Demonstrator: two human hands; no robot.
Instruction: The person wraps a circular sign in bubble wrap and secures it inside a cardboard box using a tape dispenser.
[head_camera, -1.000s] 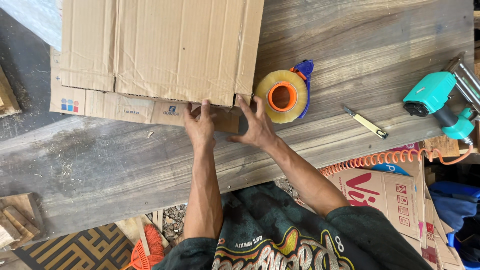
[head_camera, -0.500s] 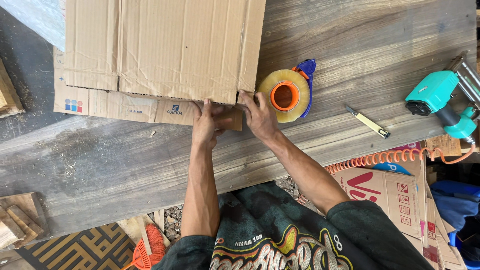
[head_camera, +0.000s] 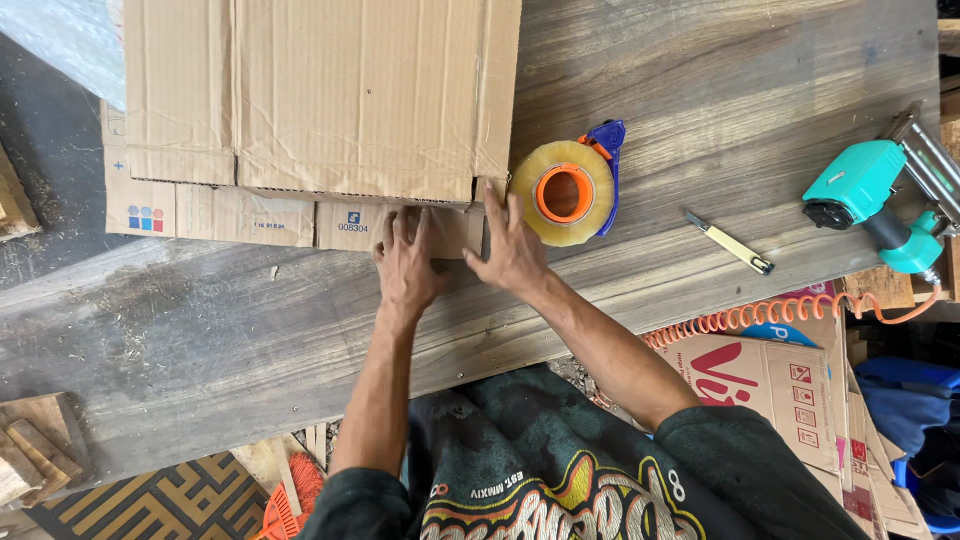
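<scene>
Weathered grey planks formed the workbench (head_camera: 700, 90), seen from the head camera alone; a flattened cardboard box (head_camera: 320, 100) was laid across its upper left, with a lower flap (head_camera: 250, 215) projecting toward the person.

Both hands were found pressed flat on the right end of that flap; the left hand (head_camera: 408, 268) lay palm down with fingers spread, holding nothing; the right hand (head_camera: 512, 250) lay likewise open, its fingers touching the flap's corner and gripping nothing. A strip of brown tape appeared to be smoothed beneath the fingers, though this could not be confirmed, the hands covering the spot.

A tape dispenser (head_camera: 570, 190) with a clear roll, orange core and blue handle was set down just beside the right hand; a small yellow utility knife (head_camera: 730, 243) lay further right, untouched; a teal air stapler (head_camera: 870, 195) with an orange coiled hose (head_camera: 760, 315) rested at the bench edge.

Progress was judged as partial: one corner seemed to be under attention; the rest of the flap seam showed no tape; the box was not yet erected.

The box's upper part was cut off by the frame; the stapler's nose was likewise cut off; the flap surface under the palms was hidden.
</scene>
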